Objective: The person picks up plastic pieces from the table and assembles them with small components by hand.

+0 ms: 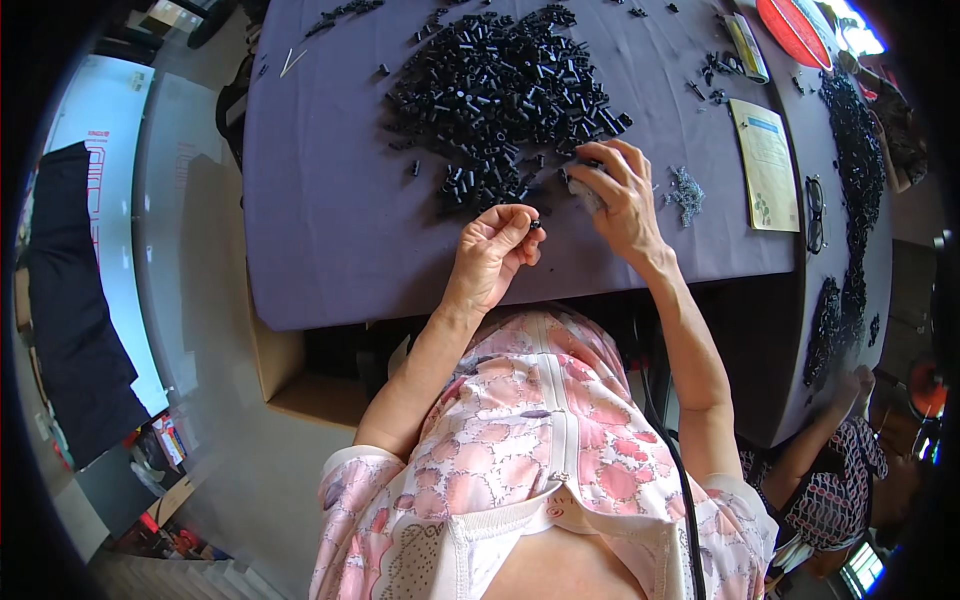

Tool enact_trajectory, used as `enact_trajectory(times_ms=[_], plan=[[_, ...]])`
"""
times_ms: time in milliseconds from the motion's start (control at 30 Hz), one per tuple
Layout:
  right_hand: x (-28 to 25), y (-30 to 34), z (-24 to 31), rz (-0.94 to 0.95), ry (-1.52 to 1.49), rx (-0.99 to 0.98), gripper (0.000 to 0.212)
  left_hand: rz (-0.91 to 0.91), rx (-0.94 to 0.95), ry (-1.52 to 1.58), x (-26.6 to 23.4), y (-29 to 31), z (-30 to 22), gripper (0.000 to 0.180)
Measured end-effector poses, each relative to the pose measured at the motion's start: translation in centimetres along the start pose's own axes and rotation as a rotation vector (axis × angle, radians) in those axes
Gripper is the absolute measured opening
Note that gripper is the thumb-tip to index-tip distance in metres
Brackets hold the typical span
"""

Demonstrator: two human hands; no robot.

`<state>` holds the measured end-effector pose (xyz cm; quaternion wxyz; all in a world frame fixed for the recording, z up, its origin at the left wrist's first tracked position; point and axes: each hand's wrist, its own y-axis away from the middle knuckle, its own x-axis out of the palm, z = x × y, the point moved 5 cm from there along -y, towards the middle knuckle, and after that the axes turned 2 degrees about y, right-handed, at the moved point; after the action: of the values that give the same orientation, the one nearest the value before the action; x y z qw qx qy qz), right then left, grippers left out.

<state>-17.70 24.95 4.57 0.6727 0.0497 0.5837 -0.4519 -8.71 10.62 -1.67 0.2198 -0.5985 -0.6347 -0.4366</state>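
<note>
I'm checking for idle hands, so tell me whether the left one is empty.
No, the left hand pinches a small black piece at its fingertips.

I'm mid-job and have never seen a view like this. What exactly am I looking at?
There's no machine here: these are a person's bare hands. The single picture comes from a wide fisheye camera on their head, looking down, so straight edges bend. On the purple-grey table lies a big heap of small black pieces, with a little cluster of clear pieces and a yellowish booklet further right. The left hand pinches one black piece. Something pale shows under the right hand; I can't tell what.
</note>
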Motion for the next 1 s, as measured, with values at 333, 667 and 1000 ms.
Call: enact_trajectory(times_ms=[333,667,1000], plan=[[2.6,-3.9,1.6,0.193,0.112,0.006,0.015,-0.05,0.033,0.029,-0.2,0.2,0.4,0.012],[0.7,-2.1,2.5,0.101,0.066,0.003,0.023,-0.005,0.071,0.096,-0.3,-0.2,0.4,0.015],[0.0,2.7,4.2,0.037,-0.714,0.463,0.042,-0.134,0.077,-0.083,0.3,0.1,0.2,0.016]])
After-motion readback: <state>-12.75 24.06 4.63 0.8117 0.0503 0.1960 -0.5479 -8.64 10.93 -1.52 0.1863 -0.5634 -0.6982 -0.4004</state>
